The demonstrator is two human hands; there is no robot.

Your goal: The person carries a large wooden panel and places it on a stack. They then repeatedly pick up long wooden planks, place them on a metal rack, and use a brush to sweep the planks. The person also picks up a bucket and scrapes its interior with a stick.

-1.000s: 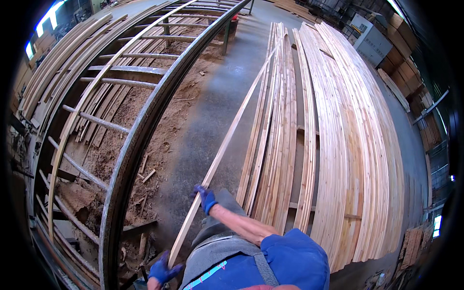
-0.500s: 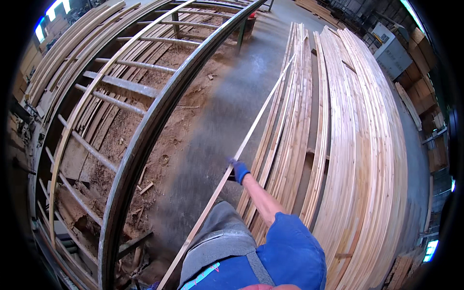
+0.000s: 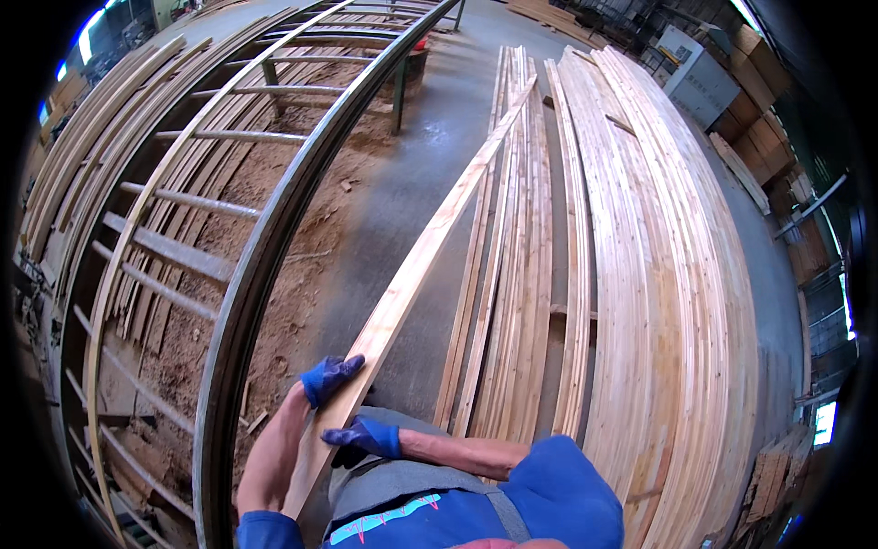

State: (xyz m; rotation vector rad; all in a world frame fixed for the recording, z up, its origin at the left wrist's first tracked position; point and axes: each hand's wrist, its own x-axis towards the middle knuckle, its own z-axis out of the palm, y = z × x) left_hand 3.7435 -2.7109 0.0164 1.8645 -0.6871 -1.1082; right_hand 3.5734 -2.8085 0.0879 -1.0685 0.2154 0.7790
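Grasping with left hand (image 3: 332, 379) and right hand (image 3: 366, 436), at opposite edges, a board (image 3: 432, 252) overlapping planks (image 3: 523, 302) near their far edge.

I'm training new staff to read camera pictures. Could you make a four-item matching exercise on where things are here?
Column one
1. Gloved left hand
2. Gloved right hand
3. White cabinet
4. Brown debris

Column two
a. At the held board's right edge, close to the body
b. On the floor, under and beside the metal rack
c. At the held board's left edge, farther from the body
d. Toward the picture's upper right, beyond the wide stack of boards

Right pairs: 1-c; 2-a; 3-d; 4-b.
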